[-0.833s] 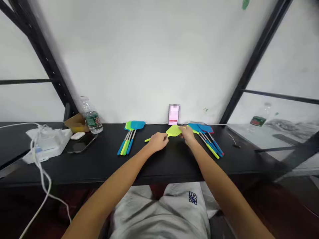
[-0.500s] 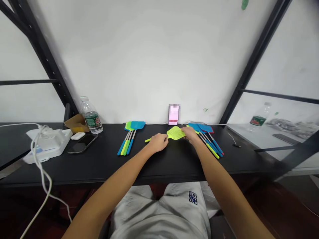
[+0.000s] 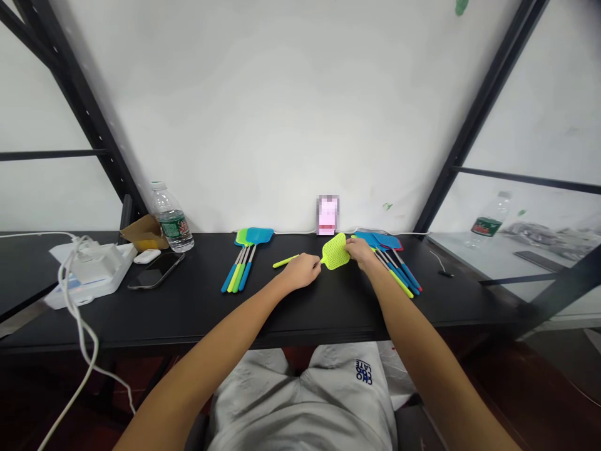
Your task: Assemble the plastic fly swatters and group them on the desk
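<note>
A yellow-green fly swatter point(image 3: 335, 252) is held between my two hands over the middle of the table. My left hand point(image 3: 303, 271) is closed on its neck, just below the perforated head. A matching handle point(image 3: 285, 261) shows beyond that hand, while the length between is hidden by my fingers. My right hand point(image 3: 359, 251) pinches the right edge of the head, which is tilted. Close to my right hand lies a fanned group of swatters with blue and green handles point(image 3: 400, 279). Another group of blue and green swatters point(image 3: 241, 269) lies to the left.
A phone point(image 3: 327, 215) stands against the wall. At left are a water bottle point(image 3: 173, 222), a dark phone point(image 3: 157, 271), a white case point(image 3: 147, 257), a cardboard box point(image 3: 145, 233) and a white power strip point(image 3: 96, 272) with cables. A short cable point(image 3: 442, 270) lies at right.
The swatter's head has turned and tilted, with its right side raised, and shifted slightly right. My left hand moved a little right with it; both hands kept their hold.
</note>
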Tool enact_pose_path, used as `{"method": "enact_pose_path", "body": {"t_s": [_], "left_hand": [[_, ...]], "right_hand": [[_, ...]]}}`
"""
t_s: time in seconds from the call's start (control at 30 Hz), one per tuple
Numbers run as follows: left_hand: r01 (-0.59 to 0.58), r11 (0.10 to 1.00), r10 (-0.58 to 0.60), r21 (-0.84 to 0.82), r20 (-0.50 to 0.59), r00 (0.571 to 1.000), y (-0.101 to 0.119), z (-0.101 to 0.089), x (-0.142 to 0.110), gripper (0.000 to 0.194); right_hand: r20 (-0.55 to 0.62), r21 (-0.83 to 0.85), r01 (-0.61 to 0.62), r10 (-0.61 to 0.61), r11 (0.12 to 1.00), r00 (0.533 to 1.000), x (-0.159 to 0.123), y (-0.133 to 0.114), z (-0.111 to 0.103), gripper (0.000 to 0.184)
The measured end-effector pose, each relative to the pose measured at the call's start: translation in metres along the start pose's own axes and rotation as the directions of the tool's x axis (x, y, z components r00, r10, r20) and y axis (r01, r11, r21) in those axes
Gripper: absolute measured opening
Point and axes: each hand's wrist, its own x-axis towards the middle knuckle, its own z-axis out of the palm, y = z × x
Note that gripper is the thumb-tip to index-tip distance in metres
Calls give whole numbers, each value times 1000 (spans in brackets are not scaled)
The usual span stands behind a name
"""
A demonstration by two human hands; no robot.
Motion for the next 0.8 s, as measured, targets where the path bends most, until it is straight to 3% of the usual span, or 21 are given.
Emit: {"method": "enact_pose_path", "body": {"t_s": [0.23, 0.33, 0.43, 0.53, 0.67, 0.8], "left_hand": [[43, 997, -43, -68, 2, 999, -1, 1, 2, 30], [79, 994, -82, -80, -23, 996, -2, -1, 2, 28], [127, 989, -130, -80, -32, 991, -1, -4, 1, 28], [143, 987, -144, -70, -21, 989, -2, -5, 1, 28], [145, 987, -147, -62, -20, 989, -6, -4, 2, 31], [133, 989, -135, -57, -27, 990, -6, -5, 2, 38]], "right_hand": [[-63, 118, 1, 7, 993, 998, -8, -9, -1, 13], [-77, 221, -48, 66, 974, 995, -11, -16, -3, 7], [-14, 349, -167, 184, 922, 983, -15, -26, -5, 20], [85, 418, -216, 198, 883, 976, -18, -34, -5, 33], [109, 449, -186, 153, 874, 982, -18, -34, -6, 20], [5, 421, -101, 109, 902, 994, -11, -24, -5, 15]]}}
